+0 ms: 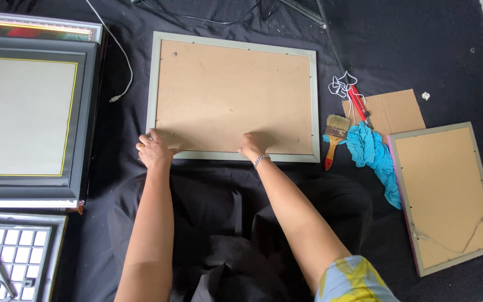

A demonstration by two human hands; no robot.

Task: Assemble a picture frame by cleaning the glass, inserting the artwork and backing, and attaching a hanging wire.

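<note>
At the far left lies a black frame [29, 117] with a pale inside, and near it a grid frame [15, 254]. A white cable [119, 61] runs beside them on the black cloth [409, 33]. In the middle lies the frame [233, 95], back side up, with brown board and grey edge. The left hand [155, 148] grips its near left corner with fingers curled. The right hand [254, 144] presses on the near edge, fingers bent down on the board, holding nothing. To the right lie a brush [335, 137], a red cutter [358, 105], a blue rag [373, 154], a cardboard [395, 109] and a small frame [445, 196].
</note>
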